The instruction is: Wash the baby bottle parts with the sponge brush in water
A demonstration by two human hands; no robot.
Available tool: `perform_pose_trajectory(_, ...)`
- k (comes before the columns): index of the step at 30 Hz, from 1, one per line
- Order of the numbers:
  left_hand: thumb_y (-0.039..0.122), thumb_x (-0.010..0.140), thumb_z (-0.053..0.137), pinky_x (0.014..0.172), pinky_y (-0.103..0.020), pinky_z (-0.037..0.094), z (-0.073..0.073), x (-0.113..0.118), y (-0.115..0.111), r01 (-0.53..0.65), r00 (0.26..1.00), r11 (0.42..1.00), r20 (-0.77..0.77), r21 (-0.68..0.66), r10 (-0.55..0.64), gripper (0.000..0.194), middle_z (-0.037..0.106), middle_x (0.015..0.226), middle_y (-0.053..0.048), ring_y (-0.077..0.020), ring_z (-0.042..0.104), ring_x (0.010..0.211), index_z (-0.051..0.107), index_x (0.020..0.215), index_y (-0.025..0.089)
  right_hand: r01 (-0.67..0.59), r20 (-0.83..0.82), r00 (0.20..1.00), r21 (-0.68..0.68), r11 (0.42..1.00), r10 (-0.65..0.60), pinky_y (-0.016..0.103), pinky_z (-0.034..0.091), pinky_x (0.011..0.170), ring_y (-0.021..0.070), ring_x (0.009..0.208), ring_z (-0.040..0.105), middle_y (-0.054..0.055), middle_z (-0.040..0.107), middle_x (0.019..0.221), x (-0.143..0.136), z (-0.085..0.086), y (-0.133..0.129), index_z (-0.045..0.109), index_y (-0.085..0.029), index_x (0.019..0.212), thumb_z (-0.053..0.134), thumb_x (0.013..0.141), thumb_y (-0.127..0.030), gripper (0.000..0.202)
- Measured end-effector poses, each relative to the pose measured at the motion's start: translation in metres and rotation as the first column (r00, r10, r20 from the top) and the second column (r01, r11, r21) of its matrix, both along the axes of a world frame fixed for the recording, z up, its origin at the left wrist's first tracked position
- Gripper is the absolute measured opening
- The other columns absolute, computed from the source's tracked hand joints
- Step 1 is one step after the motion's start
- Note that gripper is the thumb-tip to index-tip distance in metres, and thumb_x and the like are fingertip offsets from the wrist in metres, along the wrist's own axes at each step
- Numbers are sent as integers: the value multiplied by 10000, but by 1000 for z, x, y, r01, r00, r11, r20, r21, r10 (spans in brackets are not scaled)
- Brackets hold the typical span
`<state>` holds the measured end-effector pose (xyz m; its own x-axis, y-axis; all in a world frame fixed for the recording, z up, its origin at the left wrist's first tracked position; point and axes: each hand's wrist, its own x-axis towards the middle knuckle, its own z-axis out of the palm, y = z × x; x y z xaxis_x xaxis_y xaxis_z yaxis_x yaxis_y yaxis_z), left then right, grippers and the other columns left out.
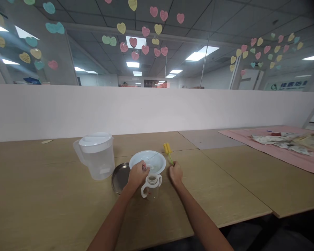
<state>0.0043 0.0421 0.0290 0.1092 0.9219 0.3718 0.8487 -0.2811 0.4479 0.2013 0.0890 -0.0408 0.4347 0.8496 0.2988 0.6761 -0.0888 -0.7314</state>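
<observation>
My left hand [138,174] is closed over the near left rim of a white bowl [161,163], its fingers round a small item with a thin pale stick that slants up over the bowl. My right hand [176,172], closed at the bowl's right, grips the green handle of a brush with a yellow sponge head [167,148], which points up and away. Between my hands stands a clear bottle with a white two-handled collar [152,183], its top open. A round metal tray [120,177] lies left of the bowl, partly behind my left hand.
A translucent lidded pitcher [101,160] stands at the left on the wooden table [54,195]. A pink cloth [272,146] with plastic bags and other items covers the far right. A low white wall [159,111] with glass above runs behind the table.
</observation>
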Motion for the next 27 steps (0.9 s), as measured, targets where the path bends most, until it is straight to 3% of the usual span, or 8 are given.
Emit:
perform_pose_trajectory(4, 251, 700, 546, 737, -249, 407, 2, -6, -5, 57, 985, 996, 160, 62, -67, 106, 617, 805, 7, -146, 559, 783, 541, 789, 194, 10, -34, 999, 76, 997, -7, 253, 404, 691, 190, 831, 591, 85, 655, 929, -2, 10, -5, 564, -144, 1085, 299, 794, -201, 397)
perform_pose_trajectory(7, 188, 641, 573, 809, -272, 417, 5, -9, -9, 110, 939, 987, 313, 115, -141, 164, 613, 851, 12, -156, 557, 845, 536, 801, 197, -11, -71, 997, 239, 971, 29, 283, 404, 800, 199, 921, 569, 91, 644, 1012, -4, 17, -13, 575, -145, 1070, 306, 799, -246, 394)
perform_pose_trajectory(9, 175, 651, 557, 806, -276, 424, 6, -11, -9, 90, 923, 989, 364, 121, -128, 145, 604, 834, 12, -156, 554, 833, 532, 792, 194, -52, -92, 991, 402, 914, 97, 303, 407, 830, 208, 929, 563, 100, 645, 1008, -6, 20, -18, 591, -138, 1022, 333, 791, -281, 375)
perform_pose_trajectory(12, 194, 681, 546, 772, -267, 433, 3, -11, -6, 79, 917, 989, 378, 128, -123, 87, 602, 793, 14, -149, 556, 787, 539, 768, 189, -189, -33, 968, 558, 808, 249, 284, 444, 740, 192, 804, 585, 94, 661, 893, -9, 18, -24, 611, -138, 934, 365, 775, -305, 338)
perform_pose_trajectory(14, 217, 690, 557, 763, -268, 437, -2, -11, -2, 82, 922, 988, 366, 129, -125, 91, 615, 792, 10, -152, 566, 785, 556, 775, 185, -290, 67, 949, 578, 763, 309, 271, 448, 667, 176, 687, 578, 78, 657, 780, -11, 15, -26, 628, -146, 871, 379, 752, -292, 312)
perform_pose_trajectory(18, 246, 685, 588, 752, -305, 454, -12, -11, 4, -4, 927, 995, 374, 102, -34, 168, 644, 836, -42, -189, 592, 816, 584, 826, 155, -402, 244, 916, 535, 743, 319, 279, 442, 653, 161, 586, 542, 61, 628, 659, -13, 15, -29, 653, -155, 798, 383, 704, -264, 306)
perform_pose_trajectory(23, 224, 694, 587, 761, -304, 472, -10, -10, 3, -15, 912, 995, 409, 95, -26, 221, 671, 917, -65, -192, 616, 854, 598, 904, 156, -432, 319, 897, 499, 751, 304, 266, 429, 639, 154, 567, 523, 53, 593, 595, -15, 21, -32, 660, -151, 771, 370, 703, -250, 314)
perform_pose_trajectory(27, 296, 699, 611, 759, -296, 479, -5, -10, -1, 5, 892, 995, 449, 95, -47, 256, 686, 917, -61, -192, 634, 840, 613, 915, 157, -445, 361, 888, 520, 729, 285, 250, 410, 605, 146, 539, 513, 45, 575, 559, -16, 22, -31, 657, -147, 756, 370, 713, -235, 303)
